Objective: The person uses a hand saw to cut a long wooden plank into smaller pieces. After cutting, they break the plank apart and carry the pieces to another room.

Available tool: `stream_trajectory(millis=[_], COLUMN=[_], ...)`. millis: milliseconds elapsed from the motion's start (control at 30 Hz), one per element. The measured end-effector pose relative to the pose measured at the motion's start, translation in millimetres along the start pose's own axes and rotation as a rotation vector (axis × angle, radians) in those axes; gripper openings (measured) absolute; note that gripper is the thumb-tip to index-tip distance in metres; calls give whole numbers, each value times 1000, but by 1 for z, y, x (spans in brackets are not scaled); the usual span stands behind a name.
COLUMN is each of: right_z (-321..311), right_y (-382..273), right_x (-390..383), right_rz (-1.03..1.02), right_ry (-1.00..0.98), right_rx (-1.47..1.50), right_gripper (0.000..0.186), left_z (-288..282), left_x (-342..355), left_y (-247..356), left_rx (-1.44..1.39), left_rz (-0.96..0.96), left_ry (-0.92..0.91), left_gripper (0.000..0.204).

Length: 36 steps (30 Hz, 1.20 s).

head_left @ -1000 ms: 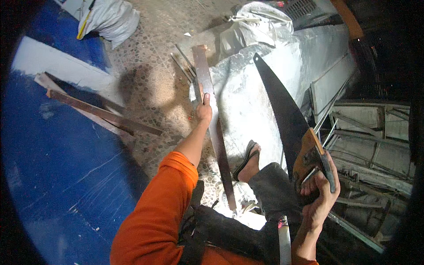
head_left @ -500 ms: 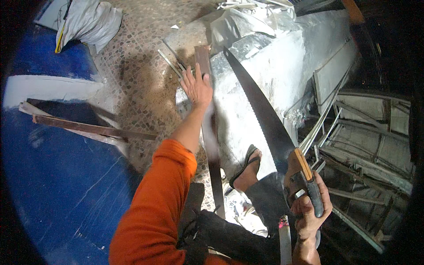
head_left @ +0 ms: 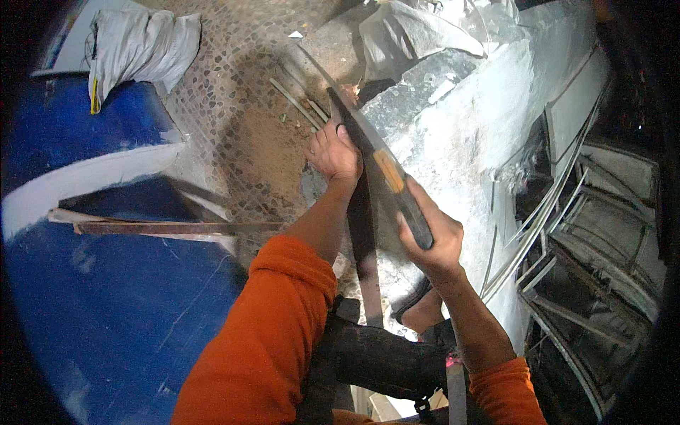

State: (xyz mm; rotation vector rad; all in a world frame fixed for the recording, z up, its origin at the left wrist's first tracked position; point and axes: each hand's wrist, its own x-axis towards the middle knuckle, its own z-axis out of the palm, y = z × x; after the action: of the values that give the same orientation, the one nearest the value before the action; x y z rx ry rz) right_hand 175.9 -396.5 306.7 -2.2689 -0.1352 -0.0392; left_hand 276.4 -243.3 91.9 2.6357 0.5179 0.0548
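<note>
A long, dark brown wooden plank (head_left: 365, 255) runs from near my legs toward the far floor, along the whitish block. My left hand (head_left: 333, 154) presses on the plank near its far end, fingers over its left side and thumb on top. My right hand (head_left: 438, 237) is closed round the dark and orange-tan handle of a handsaw (head_left: 388, 170). The saw slants up and left, its blade lying across the plank just beyond my left hand. The blade looks narrow, seen nearly edge-on, and its teeth cannot be made out.
Two thin strips (head_left: 294, 104) lie on the pebbled floor. A white sack (head_left: 145, 49) rests on the blue surface at far left, with another strip of wood (head_left: 163, 228) nearer. Old frames (head_left: 602, 255) lean at right; the whitish block (head_left: 453, 134) carries crumpled sheeting (head_left: 418, 35).
My right hand has brought the handsaw up and left, from beside my leg onto the plank. My left hand's spread fingers have closed in on the plank.
</note>
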Motion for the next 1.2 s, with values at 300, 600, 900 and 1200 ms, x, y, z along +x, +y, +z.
stream_trajectory(millis=[300,600,900,1200], right_z=[28,-56,-8,-18], right_y=[45,19,23,37], right_x=[15,10,46,20], right_rz=[18,487,164,121], right_ry=[34,100,12,-50], right_rx=[-9,321,199,75], right_gripper=[55,56,51,50], left_z=[-2,3,5,-1], left_x=[4,3,1,4], left_y=[2,0,4,7], left_rx=[3,25,-5,9], left_rz=[10,-5,10,-45], left_ry=[-114,-55,16,-127], left_gripper=[36,39,40,41])
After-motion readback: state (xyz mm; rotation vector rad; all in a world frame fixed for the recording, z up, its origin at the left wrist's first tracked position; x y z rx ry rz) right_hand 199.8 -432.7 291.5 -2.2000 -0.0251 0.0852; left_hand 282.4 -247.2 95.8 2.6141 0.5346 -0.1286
